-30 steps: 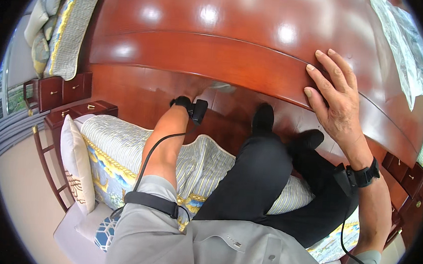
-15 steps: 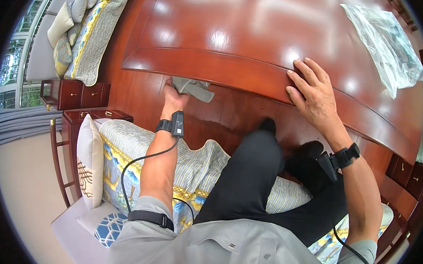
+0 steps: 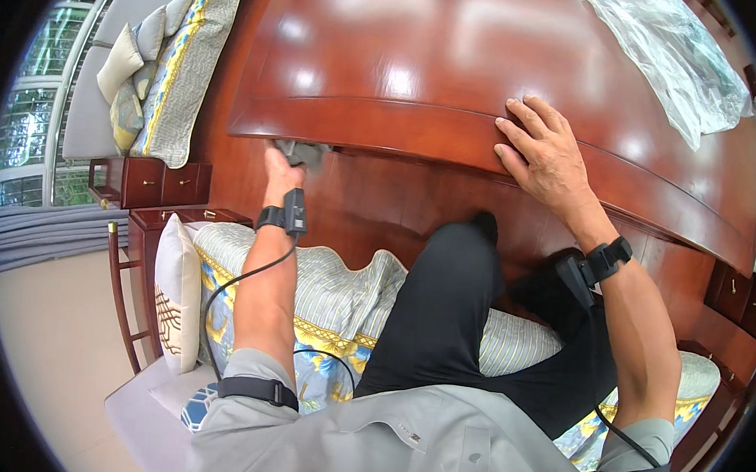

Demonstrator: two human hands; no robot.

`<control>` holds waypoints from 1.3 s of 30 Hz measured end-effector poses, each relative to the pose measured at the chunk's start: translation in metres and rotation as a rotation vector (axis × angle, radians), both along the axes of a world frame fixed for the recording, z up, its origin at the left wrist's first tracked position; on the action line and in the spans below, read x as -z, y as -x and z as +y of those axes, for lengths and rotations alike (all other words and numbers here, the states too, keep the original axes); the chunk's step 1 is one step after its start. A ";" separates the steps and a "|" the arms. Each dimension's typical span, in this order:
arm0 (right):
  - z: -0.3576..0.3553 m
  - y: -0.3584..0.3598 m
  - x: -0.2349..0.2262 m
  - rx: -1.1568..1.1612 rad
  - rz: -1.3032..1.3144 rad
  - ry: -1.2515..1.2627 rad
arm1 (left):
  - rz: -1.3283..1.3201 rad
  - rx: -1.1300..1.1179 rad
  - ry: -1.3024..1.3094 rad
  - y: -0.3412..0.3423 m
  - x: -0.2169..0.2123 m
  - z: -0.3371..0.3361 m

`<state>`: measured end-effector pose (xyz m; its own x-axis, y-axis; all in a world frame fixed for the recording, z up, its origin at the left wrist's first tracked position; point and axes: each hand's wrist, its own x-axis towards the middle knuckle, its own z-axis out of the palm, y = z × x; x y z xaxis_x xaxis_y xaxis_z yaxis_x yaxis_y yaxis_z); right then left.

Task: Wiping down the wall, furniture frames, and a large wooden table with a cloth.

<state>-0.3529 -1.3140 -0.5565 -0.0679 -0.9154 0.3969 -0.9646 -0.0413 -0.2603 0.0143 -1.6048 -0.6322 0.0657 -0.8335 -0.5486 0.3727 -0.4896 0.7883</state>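
Observation:
My left hand [image 3: 282, 169] holds a grey cloth [image 3: 304, 153] pressed against the underside edge of a glossy red-brown wooden tabletop [image 3: 421, 59], near its left end. My right hand [image 3: 546, 152] lies flat on the tabletop's front edge, fingers spread, holding nothing. Both wrists wear black bands with cables. I kneel on a striped cushion [image 3: 341, 285] on a wooden seat below the tabletop, my legs in black trousers [image 3: 442, 325].
A crumpled clear plastic sheet [image 3: 678, 64] lies on the tabletop's far right. A cream pillow [image 3: 177, 294] stands at the seat's left end. Another cushioned bench with pillows [image 3: 148, 61] is at the upper left, with a small wooden cabinet [image 3: 150, 181] and curtained windows beside it.
My left hand with the cloth has slid leftward along the tabletop's lower edge. My right hand has stayed on the edge while the view shifted.

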 end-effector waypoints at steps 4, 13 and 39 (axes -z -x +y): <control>-0.006 -0.006 -0.004 -0.019 -0.020 0.036 | 0.065 0.136 0.019 0.014 0.018 0.023; -0.002 0.004 0.001 -0.009 -0.008 0.045 | 0.305 0.187 -0.100 0.106 -0.019 0.125; -0.001 0.000 -0.009 -0.021 -0.017 0.064 | -1.116 0.853 1.502 0.167 -0.075 0.087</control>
<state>-0.3526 -1.3148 -0.5474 -0.0562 -0.8892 0.4540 -0.9588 -0.0787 -0.2729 -0.1527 -1.5179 -0.5570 -0.7498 -0.4928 0.4416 -0.3750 0.8663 0.3299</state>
